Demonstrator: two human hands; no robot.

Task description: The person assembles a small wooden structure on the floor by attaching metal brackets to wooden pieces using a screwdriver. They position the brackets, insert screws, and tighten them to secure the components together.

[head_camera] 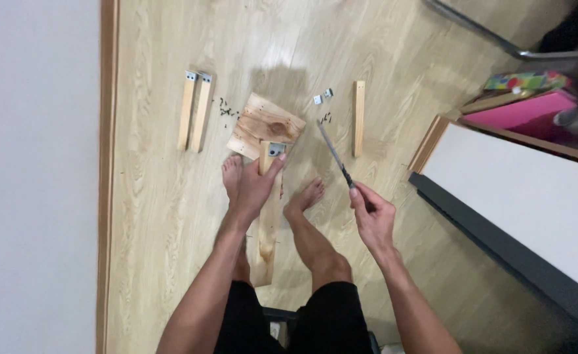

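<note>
Head view: left hand (255, 190) steadies, seemingly, wooden leg (267, 216)

floor (158, 216): light wood planks | board (264, 126): centre | two legs (194, 111): 10 o'clock of board, side by side | screws (225, 110): between legs and board | slat (359, 118): 3 o'clock | brackets (323, 97): 2 o'clock

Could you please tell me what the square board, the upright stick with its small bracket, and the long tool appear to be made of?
Square board: unfinished pale wood, visible knot and grain. Upright stick: similar bare wood. Small bracket: probably metal, grey sheen. Long tool in right hand: likely metal, slim grey shaft.
</note>
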